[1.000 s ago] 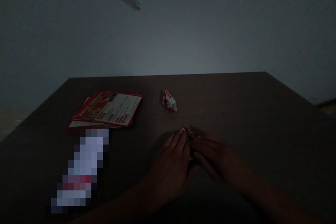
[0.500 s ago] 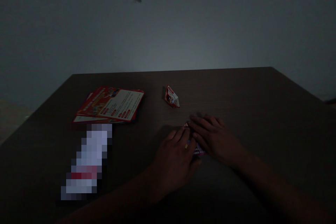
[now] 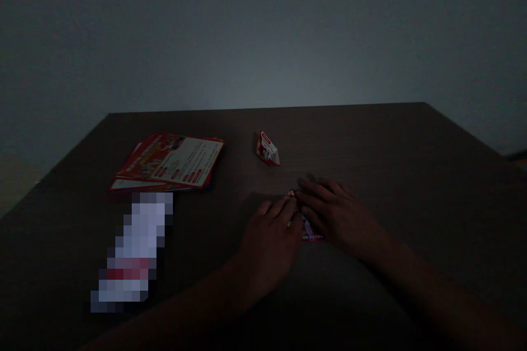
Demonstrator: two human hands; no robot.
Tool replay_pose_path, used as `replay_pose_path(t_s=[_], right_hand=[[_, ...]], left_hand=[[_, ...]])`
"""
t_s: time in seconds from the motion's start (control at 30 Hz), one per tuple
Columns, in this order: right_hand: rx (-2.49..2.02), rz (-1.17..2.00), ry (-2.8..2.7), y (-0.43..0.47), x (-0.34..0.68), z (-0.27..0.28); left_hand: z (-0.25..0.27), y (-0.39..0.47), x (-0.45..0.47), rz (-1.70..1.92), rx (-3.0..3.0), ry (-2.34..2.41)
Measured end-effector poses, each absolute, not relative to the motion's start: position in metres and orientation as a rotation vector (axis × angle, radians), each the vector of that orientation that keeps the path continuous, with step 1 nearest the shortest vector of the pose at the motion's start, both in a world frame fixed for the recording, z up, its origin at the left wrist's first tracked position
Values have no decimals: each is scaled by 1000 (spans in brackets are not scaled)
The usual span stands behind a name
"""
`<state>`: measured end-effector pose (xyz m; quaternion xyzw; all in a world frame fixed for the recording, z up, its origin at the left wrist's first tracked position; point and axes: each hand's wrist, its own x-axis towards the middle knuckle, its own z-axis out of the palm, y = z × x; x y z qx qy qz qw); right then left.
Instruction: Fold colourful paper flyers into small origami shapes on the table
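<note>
A small folded sheet of printed paper point(image 3: 312, 235), purple and pink where it shows, lies on the table mostly covered by my hands. My left hand point(image 3: 274, 238) is closed over its left side, fingers bent and pressed onto it. From the right, my right hand point(image 3: 335, 208) holds the paper down with its fingers close together, their tips near the far corner. Both hands touch the sheet; the fold beneath them is hidden. Beyond them, a small folded red-and-white paper piece point(image 3: 267, 149) stands on the table.
A pile of red-and-white printed sheets point(image 3: 181, 159) lies on the left of the brown table point(image 3: 349, 137). Nearer me is a long, pale, pixelated object point(image 3: 135, 247) with a red band. A grey wall point(image 3: 288, 38) rises behind the table's far edge.
My left thumb, seen beside the paper before, is now tucked out of sight. More of the paper's purple print shows between my hands. The view has shifted slightly.
</note>
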<state>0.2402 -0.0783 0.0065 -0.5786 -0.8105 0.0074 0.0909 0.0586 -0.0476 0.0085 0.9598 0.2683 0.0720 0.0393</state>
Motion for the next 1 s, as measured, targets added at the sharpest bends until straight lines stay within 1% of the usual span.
replay_pose_path(t_s=[0.4,0.57,0.67,0.8,1.0], right_hand=[[-1578,41,-2426,-82,256,4],[-1553,123,-2515,-91,269,11],[-1556,234,-2567,-98,279,17],[-1508,383,-2540,-105,292,20],[-1493,481,-2459,-110,306,17]], left_hand=[[10,-43,52,330,2778,834],[11,-43,52,320,2770,812],[12,-42,51,301,2766,800],[11,-42,49,292,2755,794],[12,-42,44,287,2745,762]])
